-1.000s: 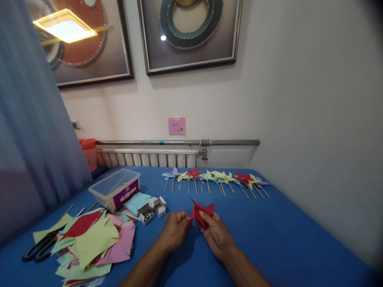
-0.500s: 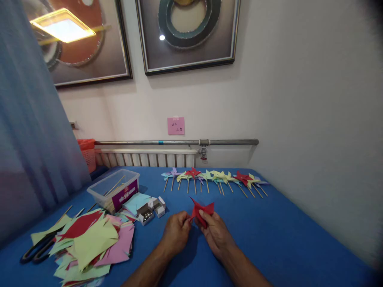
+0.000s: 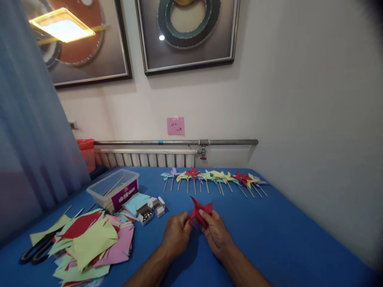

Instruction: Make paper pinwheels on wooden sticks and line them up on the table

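A red paper pinwheel (image 3: 201, 208), with pointed folded blades, is held over the table in front of me. My right hand (image 3: 218, 233) pinches its middle, thumb on top and fingers beneath. On the other side, my left hand (image 3: 177, 232) is closed at the pinwheel's left tip, thumb and forefinger together on the paper edge. No stick shows on this pinwheel, and its underside is hidden by my fingers. Left of my hands stand two small open boxes; the nearer box (image 3: 145, 214) holds shiny metal pins.
Finished pinwheels on sticks (image 3: 221, 177) lie in a row at the back of the blue table (image 3: 269, 239). Cut paper sheets (image 3: 92, 243) are piled at left beside black-handled scissors (image 3: 37, 249). A clear plastic tub (image 3: 113, 187) with sticks stands behind them.
Both hands stay nearly in place on the red pinwheel. Its right blade has shifted very slightly left; nothing has been let go.
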The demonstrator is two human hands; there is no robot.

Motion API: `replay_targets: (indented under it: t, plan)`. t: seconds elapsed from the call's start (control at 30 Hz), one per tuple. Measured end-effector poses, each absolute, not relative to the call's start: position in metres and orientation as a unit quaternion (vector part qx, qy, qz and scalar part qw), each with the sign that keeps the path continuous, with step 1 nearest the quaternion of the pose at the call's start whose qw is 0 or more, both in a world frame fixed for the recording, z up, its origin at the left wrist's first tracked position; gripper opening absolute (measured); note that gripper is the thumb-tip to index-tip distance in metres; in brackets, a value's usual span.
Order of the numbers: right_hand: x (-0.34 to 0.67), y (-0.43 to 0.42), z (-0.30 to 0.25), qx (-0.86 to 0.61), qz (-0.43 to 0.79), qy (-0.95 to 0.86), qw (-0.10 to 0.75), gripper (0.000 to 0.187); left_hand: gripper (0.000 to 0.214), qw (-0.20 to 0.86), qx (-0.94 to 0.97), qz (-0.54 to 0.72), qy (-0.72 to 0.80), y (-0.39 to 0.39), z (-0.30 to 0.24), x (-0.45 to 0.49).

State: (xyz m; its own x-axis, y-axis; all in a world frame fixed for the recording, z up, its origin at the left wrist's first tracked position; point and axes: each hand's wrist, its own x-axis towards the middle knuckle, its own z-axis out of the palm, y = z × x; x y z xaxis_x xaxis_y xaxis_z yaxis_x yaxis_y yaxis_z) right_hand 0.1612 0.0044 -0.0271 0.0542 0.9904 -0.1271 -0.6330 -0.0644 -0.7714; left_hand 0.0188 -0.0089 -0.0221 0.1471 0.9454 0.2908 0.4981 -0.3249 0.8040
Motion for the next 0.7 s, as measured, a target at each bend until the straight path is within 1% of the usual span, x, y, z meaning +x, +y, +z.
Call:
replay_targets:
  t: [0.27,0.7]
  plan:
    - [0.1604,0.0020,-0.0249,-0.356,0.645,-0.276,0.618,0.044,0.027,0.269,0.707,0.400,0.518,-0.0086,-0.0208,0.0175]
    - [0.1598,0.0056,-0.0299,-0.364,0.621,-0.295,0.629,0.033,0.027,0.264,0.709,0.400,0.517,-0.0093,-0.0251,0.0191]
